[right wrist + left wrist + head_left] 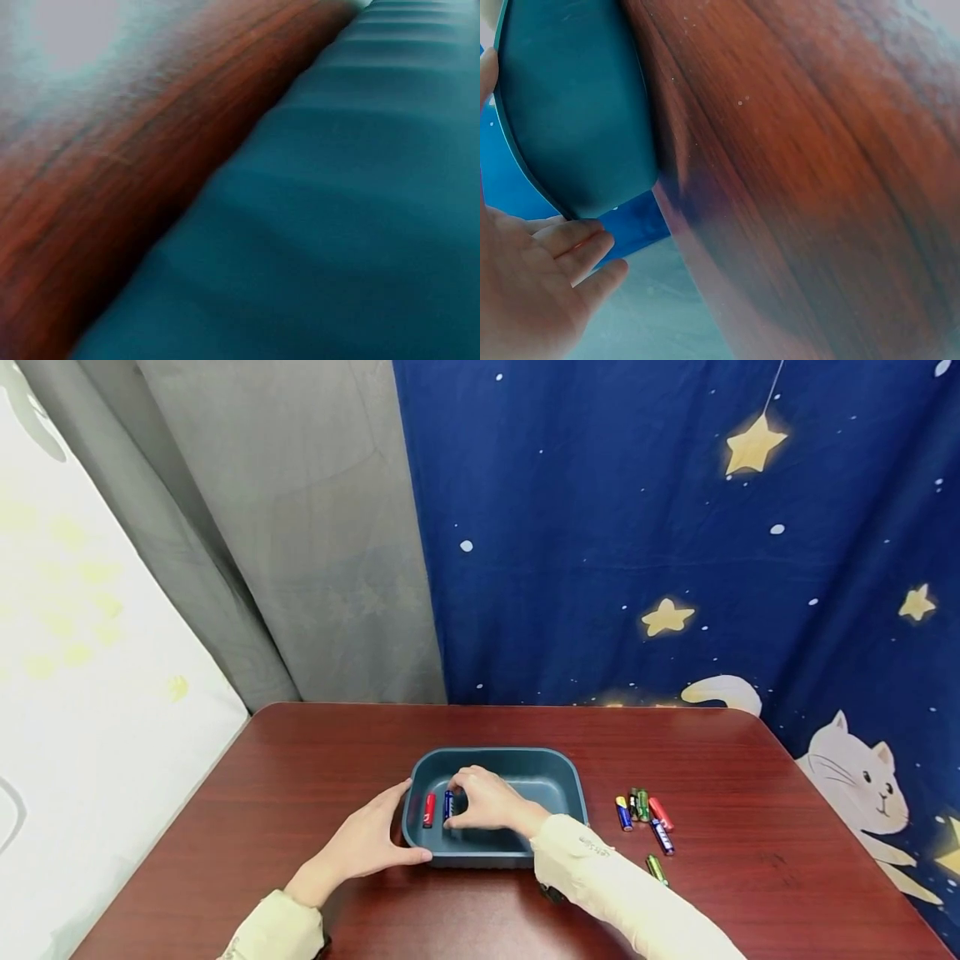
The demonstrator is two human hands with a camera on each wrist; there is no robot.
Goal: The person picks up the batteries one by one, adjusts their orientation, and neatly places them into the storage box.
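A dark teal plastic tub (525,777) stands on the table. Against its left end rests my left hand (363,835), fingers at the left wall and thumb by the front left corner; the left wrist view shows that hand (540,277) touching the wall with loosely extended fingers. Inside the tub, my right hand (487,800) pinches a blue battery (448,805) between thumb and fingers, near the floor. Left of it is a red battery (429,810), roughly parallel. The right wrist view has only the ribbed outer wall of the tub (337,195) and no hand.
On the table (735,793), right of the tub, several batteries lie loosely grouped, among them a blue one (624,813), a green one (642,805), a red one (661,813) and a dark blue one (662,837). Another green battery (656,869) lies nearer the front. Curtains (585,527) hang behind.
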